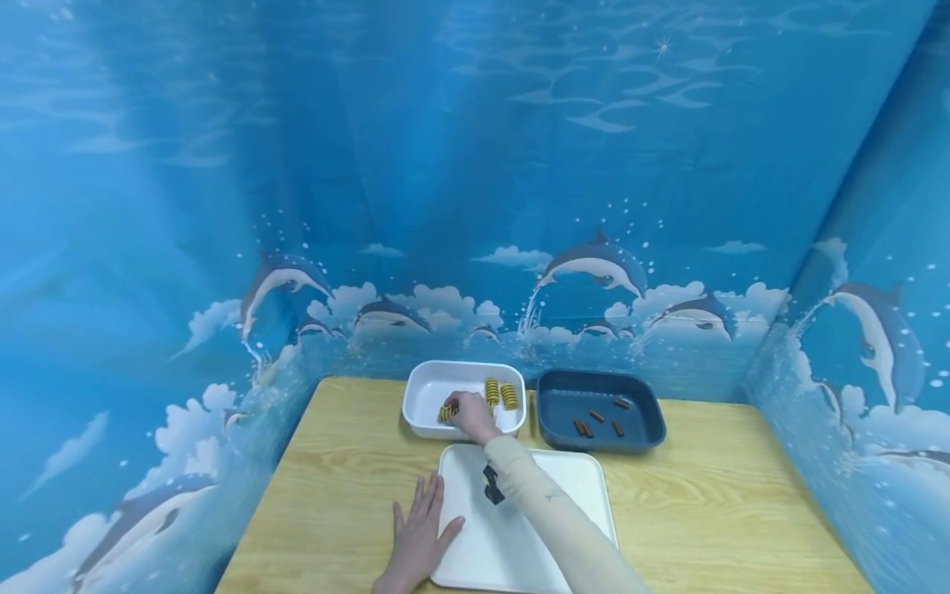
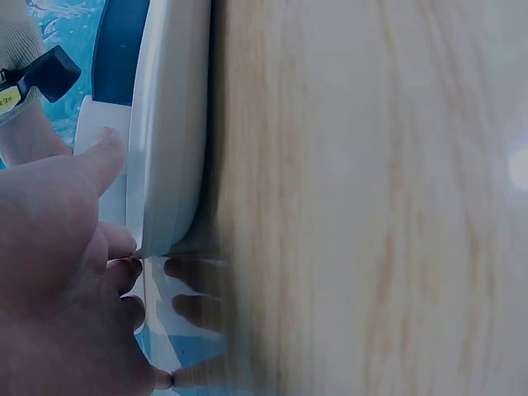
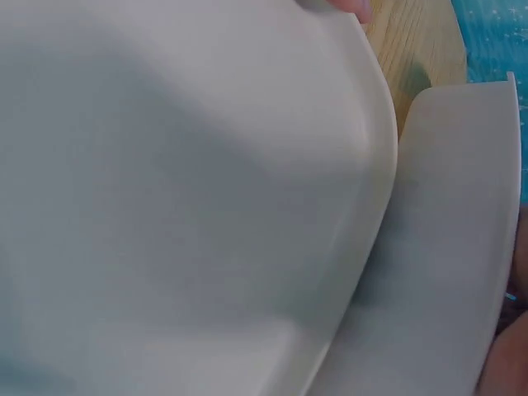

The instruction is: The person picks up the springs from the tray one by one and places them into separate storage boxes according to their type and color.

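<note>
In the head view my right hand [image 1: 472, 414] reaches into the white container [image 1: 428, 384] at the back. Its fingertips are bent down and pinch at a yellow-and-black ribbed roll [image 1: 445, 413] lying at the container's left. In the right wrist view the fingers [image 3: 505, 359] show only partly, past the container's wall. Two more ribbed rolls [image 1: 492, 391] lie at the container's right side. My left hand [image 1: 417, 536] lies with fingers spread beside the left edge of a white tray [image 1: 512, 549]. Its thumb [image 2: 103, 161] reaches over the tray's rim.
Right of the white container stands a dark blue container [image 1: 564, 384] with several short brown sticks [image 1: 597, 416] in it. A thin brown stick-like thing [image 1: 532, 415] lies between the two containers. The wooden table [image 1: 334, 462] meets a blue dolphin-print curtain [image 1: 460, 165] at the back.
</note>
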{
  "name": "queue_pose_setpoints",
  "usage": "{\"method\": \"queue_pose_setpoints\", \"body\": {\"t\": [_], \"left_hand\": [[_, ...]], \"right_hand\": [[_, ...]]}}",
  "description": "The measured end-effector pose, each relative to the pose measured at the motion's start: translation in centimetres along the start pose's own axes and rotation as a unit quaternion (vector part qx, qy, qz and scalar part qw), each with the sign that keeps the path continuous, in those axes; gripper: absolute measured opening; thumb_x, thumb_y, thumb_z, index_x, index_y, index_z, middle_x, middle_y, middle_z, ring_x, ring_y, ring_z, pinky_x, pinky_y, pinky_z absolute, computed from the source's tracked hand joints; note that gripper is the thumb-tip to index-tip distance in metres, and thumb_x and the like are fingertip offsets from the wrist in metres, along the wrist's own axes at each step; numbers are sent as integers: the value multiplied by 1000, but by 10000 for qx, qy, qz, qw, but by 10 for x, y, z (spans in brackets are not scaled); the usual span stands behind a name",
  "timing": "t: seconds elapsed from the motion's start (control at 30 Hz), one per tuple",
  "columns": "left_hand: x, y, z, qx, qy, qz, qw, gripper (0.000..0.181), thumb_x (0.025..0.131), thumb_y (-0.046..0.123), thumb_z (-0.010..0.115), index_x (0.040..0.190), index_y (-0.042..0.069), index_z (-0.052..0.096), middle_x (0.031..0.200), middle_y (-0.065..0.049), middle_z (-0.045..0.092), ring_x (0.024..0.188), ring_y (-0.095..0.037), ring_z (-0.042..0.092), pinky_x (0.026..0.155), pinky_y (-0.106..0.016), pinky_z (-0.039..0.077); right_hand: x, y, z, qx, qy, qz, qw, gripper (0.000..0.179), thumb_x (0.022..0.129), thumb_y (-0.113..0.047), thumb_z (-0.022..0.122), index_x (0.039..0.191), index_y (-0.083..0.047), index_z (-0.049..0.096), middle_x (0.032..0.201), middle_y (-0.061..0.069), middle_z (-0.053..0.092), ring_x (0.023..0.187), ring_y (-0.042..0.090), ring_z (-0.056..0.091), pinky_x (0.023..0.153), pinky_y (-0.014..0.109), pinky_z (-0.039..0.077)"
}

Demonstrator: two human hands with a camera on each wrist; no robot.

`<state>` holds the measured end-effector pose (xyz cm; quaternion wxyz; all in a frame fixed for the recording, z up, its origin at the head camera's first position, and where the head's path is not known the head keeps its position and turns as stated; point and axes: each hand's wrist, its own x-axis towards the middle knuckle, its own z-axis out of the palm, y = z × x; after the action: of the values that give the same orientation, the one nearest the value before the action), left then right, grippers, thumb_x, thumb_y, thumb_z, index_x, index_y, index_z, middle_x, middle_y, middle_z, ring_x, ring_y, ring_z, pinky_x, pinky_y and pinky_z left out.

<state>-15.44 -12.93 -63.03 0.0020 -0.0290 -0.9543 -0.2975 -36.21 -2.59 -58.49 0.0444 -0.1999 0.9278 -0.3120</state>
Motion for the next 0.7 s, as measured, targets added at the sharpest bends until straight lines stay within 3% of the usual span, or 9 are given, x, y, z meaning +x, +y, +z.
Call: {"method": "queue_pose_setpoints", "body": {"t": [0.17,0.3,0.43,0.7], "left_hand": [[0,0,3,8,0,26,10000,79,99,49,58,154,-3,36,163,-19,31,151,-45,22,110,-82,3],[2,-2,4,-97,174,230,9995,77,99,46,59,153,-4,36,161,-21,33,149,-47,23,109,-83,3],[6,-4,0,-189,283,333,9989,75,99,42,61,152,-5,38,160,-23,34,148,-49,24,108,-83,3],[17,-9,-9,154,101,154,9997,76,100,45,59,154,-4,36,162,-21,32,150,-46,23,111,-81,3]], "right_hand": [[-1,2,-4,33,-93,-2,10000,23,84,-1,76,106,-4,76,103,12,75,99,27,71,90,39,57],[-5,3,-13,345,445,-319,9979,17,90,-6,74,107,-5,75,104,11,75,100,27,70,89,40,57],[-11,2,-30,587,1097,-643,9901,11,93,-10,74,103,-7,76,94,6,75,87,21,70,78,34,58],[-37,13,-60,998,1460,-578,9825,7,94,-19,75,94,-12,75,83,-3,71,73,10,65,67,26,56]]}}
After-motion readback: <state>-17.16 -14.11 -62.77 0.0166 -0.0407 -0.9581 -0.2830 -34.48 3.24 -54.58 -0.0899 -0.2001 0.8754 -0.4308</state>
